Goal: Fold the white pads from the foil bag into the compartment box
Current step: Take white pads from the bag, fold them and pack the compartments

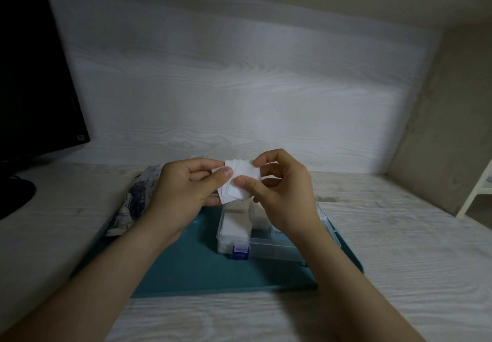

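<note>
Both hands hold a small stack of white pads (pixel 238 182) above the clear compartment box (pixel 269 247). My left hand (pixel 183 190) pinches the stack's left edge with thumb and fingers. My right hand (pixel 282 190) pinches its right side, thumb on the front pad. The box has a blue latch (pixel 241 253) at its near side, and its left compartment (pixel 235 228) holds white pads. The printed foil bag (pixel 133 203) lies to the left, partly hidden behind my left hand.
The box sits on a teal tray (pixel 202 269) on a pale wood-grain desk (pixel 399 235). A black monitor (pixel 34 75) with its stand (pixel 13 195) occupies the far left. A grey wall panel (pixel 439 128) and a white shelf frame (pixel 479 190) border the right.
</note>
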`<state>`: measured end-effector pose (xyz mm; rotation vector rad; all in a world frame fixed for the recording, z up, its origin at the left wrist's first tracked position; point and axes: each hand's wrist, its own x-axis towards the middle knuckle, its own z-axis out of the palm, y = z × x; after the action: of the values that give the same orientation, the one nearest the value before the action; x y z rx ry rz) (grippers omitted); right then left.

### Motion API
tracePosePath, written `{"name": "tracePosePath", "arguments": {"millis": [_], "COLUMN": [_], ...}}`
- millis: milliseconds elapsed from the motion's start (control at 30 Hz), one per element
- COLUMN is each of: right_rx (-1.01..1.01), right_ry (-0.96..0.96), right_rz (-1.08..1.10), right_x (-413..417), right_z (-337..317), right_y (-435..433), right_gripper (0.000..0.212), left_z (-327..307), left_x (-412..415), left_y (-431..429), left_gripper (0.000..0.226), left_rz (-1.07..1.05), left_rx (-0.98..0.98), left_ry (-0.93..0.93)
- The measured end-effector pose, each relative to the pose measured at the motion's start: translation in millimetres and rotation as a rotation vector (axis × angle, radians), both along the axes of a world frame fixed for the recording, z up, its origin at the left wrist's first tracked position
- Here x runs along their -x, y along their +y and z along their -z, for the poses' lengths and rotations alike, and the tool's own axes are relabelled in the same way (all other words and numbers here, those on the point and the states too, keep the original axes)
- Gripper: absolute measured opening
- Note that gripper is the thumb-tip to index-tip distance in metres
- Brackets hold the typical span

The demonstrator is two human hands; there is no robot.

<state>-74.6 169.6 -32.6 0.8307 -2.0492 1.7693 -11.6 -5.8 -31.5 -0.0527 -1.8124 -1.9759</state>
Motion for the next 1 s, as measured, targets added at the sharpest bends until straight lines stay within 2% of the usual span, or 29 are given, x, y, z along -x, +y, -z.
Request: {"name": "tracePosePath", "arguments": {"millis": [167,333,1000], "right_rx": [-0.009,-0.057,-0.059], "right_ry": [0.001,-0.037,-0.109], "right_rz": [0.037,0.122,0.134], "right_x": [1.1,-0.4,1.0], "right_z": [-1.6,-3.1,-3.6], "right_y": [2.0,4.4,5.4], "right_gripper": [0.017,0.026,0.026], "left_z": [-0.6,0.2,5.7], "left_x": [-1.1,-1.6,4.1], "left_y": [1.2,0.5,-1.0], "left_gripper": [0.014,0.012,0.017], "left_rz": [-0.033,-0.022,0.000], "left_rx": [0.016,0.041,0.096], "left_ry": [0.019,0.012,-0.006]}}
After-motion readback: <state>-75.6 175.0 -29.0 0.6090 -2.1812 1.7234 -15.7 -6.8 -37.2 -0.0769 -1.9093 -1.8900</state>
